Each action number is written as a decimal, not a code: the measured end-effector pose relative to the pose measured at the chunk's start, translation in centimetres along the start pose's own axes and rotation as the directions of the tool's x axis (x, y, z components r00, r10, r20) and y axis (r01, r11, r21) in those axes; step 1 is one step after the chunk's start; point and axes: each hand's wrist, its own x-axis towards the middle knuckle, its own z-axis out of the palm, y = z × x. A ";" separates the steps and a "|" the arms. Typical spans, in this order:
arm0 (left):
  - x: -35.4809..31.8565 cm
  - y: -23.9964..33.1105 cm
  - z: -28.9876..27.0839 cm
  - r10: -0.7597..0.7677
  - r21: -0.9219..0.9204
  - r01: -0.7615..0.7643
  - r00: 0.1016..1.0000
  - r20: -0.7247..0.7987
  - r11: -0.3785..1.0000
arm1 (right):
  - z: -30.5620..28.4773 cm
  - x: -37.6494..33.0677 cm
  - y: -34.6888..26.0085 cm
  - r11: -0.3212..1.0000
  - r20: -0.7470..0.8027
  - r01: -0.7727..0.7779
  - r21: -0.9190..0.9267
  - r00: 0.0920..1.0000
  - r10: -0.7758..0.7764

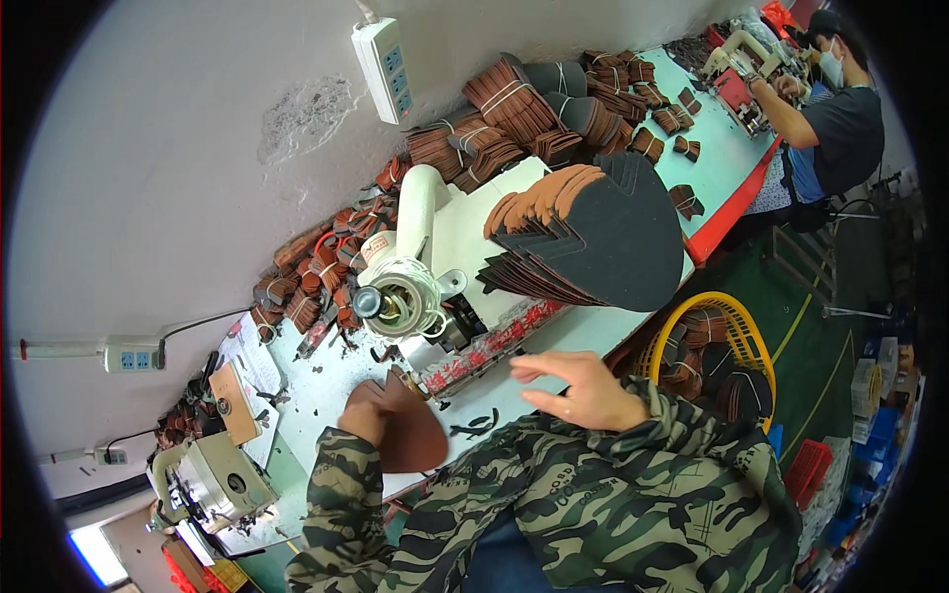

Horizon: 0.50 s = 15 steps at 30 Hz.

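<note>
while perhaps gripped, brown leather piece (410, 430) under left hand (362, 419)

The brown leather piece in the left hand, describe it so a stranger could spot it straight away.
Start at the white sewing machine on the pale worktable. Just below its head, the left hand holds a brown leather piece, the only loose single piece, unlike the fanned stack and banded bundles.

Grey plaster wall (198, 148) with power strips (388, 57); below it pale worktable (593, 331), then green floor (820, 336).
</note>
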 end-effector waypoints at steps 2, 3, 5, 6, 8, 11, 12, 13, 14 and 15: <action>-1.4 4.0 -3.5 0.412 -0.242 -0.374 0.902 0.128 0.895 | 0.7 0.6 1.4 0.989 0.275 -0.121 0.089 0.957 0.092; -1.9 7.6 -7.3 0.608 -0.457 -0.506 0.787 0.102 0.731 | 0.6 0.6 2.3 0.988 0.274 -0.134 0.081 0.956 0.107; -2.6 11.5 -11.6 0.697 -0.640 -0.506 0.714 0.065 0.578 | 1.1 0.9 4.9 0.972 0.362 -0.094 0.216 0.932 0.010; -2.4 12.4 -10.9 0.618 -0.667 -0.569 0.760 -0.202 0.481 | 1.5 0.8 7.6 0.854 0.484 -0.336 0.398 0.867 0.116; -1.6 12.8 -10.5 0.354 -0.702 -0.480 0.874 -0.333 0.526 | 0.4 1.8 6.7 0.650 0.591 -0.572 0.501 0.774 0.225; -1.1 12.4 -8.1 0.285 -0.699 -0.483 0.876 -0.390 0.528 | 0.5 2.0 7.0 0.633 0.589 -0.598 0.492 0.764 0.264; -0.9 12.2 -7.6 0.278 -0.702 -0.476 0.880 -0.386 0.530 | 0.7 2.0 7.1 0.650 0.569 -0.610 0.453 0.759 0.316; -0.5 12.1 -7.3 0.220 -0.762 -0.400 0.917 -0.334 0.510 | 1.1 2.0 7.2 0.650 0.575 -0.612 0.451 0.756 0.313; -0.2 12.0 -7.2 0.165 -0.814 -0.322 0.947 -0.277 0.483 | 1.8 2.0 7.3 0.684 0.443 -0.570 0.456 0.812 0.381; -0.1 12.1 -7.1 0.161 -0.815 -0.319 0.948 -0.276 0.484 | 2.4 2.1 7.2 0.719 0.297 -0.528 0.453 0.849 0.437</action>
